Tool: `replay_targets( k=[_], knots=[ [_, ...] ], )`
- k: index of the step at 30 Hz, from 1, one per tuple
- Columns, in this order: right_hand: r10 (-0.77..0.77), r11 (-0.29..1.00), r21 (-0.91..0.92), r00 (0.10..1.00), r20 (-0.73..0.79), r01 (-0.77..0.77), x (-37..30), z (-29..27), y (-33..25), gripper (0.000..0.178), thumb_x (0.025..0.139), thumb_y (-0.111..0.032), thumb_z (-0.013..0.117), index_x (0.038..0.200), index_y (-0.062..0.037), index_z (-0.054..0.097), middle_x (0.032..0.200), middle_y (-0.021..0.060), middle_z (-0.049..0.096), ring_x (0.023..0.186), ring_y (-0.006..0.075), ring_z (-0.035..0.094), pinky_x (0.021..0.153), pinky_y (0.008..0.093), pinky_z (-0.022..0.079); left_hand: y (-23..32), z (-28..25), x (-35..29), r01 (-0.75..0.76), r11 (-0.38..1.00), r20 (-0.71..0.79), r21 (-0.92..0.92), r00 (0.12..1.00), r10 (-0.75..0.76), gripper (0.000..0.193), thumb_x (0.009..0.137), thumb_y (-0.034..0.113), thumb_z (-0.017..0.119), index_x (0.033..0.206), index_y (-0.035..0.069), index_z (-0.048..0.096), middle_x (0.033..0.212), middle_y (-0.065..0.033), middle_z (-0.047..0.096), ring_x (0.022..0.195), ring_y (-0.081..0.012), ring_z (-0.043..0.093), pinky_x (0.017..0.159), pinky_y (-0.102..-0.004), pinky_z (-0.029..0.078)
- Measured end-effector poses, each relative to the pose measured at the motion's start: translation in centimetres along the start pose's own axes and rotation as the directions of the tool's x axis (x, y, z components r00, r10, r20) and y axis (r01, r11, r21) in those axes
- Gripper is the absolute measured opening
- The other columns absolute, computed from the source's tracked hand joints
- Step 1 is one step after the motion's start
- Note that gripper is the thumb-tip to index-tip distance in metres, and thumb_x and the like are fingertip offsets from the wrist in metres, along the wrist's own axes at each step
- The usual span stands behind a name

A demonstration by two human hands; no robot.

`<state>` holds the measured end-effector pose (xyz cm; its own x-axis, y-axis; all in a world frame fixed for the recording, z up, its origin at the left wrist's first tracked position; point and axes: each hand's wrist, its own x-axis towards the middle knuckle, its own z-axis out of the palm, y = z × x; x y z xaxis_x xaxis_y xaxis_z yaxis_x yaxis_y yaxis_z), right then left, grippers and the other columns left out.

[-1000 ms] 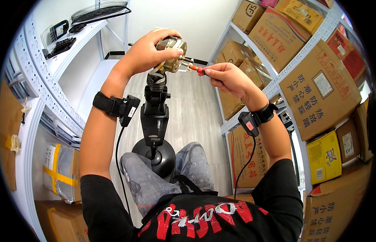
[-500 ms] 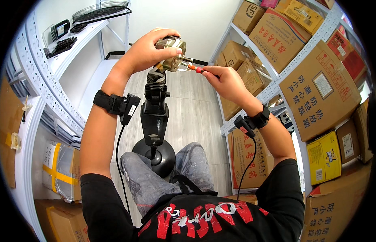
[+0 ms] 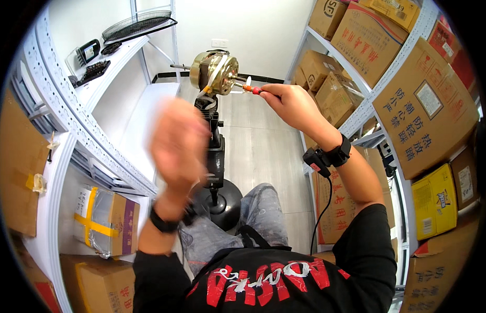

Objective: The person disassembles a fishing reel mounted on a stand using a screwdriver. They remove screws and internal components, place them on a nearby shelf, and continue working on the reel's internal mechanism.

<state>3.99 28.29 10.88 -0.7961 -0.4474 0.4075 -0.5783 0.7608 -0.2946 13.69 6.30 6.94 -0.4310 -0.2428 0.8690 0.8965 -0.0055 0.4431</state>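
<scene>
A brass-coloured fan motor [image 3: 222,73] sits on top of a black fan stand [image 3: 216,164] in front of me, its shaft sticking out to the left. My right hand [image 3: 292,101] is closed around the end of a small screwdriver [image 3: 255,91] with a red and orange handle. The tool points left at the motor's right face, beside a metal post; whether its tip touches a screw is too small to tell. Smeared by motion, my left hand [image 3: 178,143] is in the air left of the stand, apart from the motor.
White shelving on the left holds a fan guard [image 3: 141,26], black parts [image 3: 92,73] and a taped carton [image 3: 104,221]. On the right, racks carry several cardboard boxes [image 3: 428,107] and a yellow box [image 3: 435,203]. The stand's round base [image 3: 230,201] rests between my legs.
My left hand has let go of the motor and moved down toward me. My right hand stays at the motor's right side with the screwdriver. The view has shifted slightly.
</scene>
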Motion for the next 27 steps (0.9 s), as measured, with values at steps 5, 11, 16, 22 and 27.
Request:
replay_targets(
  k=[5,11,16,22,27],
  knots=[
    [-0.075,0.996,0.045,0.984,-0.160,0.083,-0.2,1.0,0.5,0.018,0.092,-0.022,0.068,0.094,-0.0052,0.074,0.082,0.0154,0.065,0.071,0.0349,0.065,0.063,0.0431,0.051,-4.4,6.6,-5.2,0.852,0.470,0.187,-0.231,0.513,-0.838,0.043,0.105,0.038,0.048,0.113,-0.001,0.065,0.085,0.0015,0.052,0.062,-0.0038,0.042,0.051,-0.0185,0.030],
    [-0.153,0.988,-0.006,0.950,-0.272,0.157,-0.3,2.0,0.7,0.033,0.086,-0.018,0.070,0.110,-0.0078,0.049,0.100,0.0134,0.059,0.072,0.0368,0.064,0.061,0.0455,0.053,-11.6,8.8,-2.4,0.747,0.186,0.288,-0.638,0.455,-0.842,0.045,0.102,0.046,0.056,0.107,0.003,0.067,0.079,0.0042,0.056,0.060,-0.0032,0.042,0.050,-0.0188,0.032],
    [-0.166,0.980,0.067,0.949,-0.266,0.190,-0.2,1.3,1.9,0.033,0.089,-0.021,0.068,0.115,-0.0073,0.052,0.105,0.0129,0.060,0.069,0.0328,0.065,0.060,0.0432,0.052,-12.4,11.5,-1.2,0.671,0.259,0.136,-0.695,0.476,-0.869,0.037,0.102,0.042,0.059,0.097,0.006,0.067,0.072,0.0053,0.051,0.055,-0.0032,0.038,0.044,-0.0184,0.027],
    [0.302,0.846,0.476,0.952,-0.053,-0.242,-3.2,-0.9,4.0,0.033,0.098,-0.033,0.061,0.106,-0.0003,0.061,0.079,0.0104,0.066,0.060,0.0165,0.060,0.057,0.0348,0.047,-12.7,10.5,-2.0,0.687,0.300,0.216,-0.661,0.557,-0.802,0.037,0.103,0.038,0.058,0.099,0.002,0.065,0.073,0.0031,0.050,0.057,-0.0040,0.041,0.045,-0.0187,0.029],
    [0.291,0.779,0.571,0.956,0.036,-0.259,-4.1,-0.9,4.1,0.023,0.095,-0.021,0.066,0.097,0.0019,0.062,0.069,0.0039,0.064,0.057,0.0094,0.057,0.055,0.0292,0.045,-12.8,10.2,-2.0,0.675,0.286,0.220,-0.680,0.561,-0.798,0.035,0.102,0.037,0.059,0.100,0.003,0.065,0.074,0.0028,0.049,0.057,-0.0040,0.043,0.045,-0.0186,0.028]
  ],
)
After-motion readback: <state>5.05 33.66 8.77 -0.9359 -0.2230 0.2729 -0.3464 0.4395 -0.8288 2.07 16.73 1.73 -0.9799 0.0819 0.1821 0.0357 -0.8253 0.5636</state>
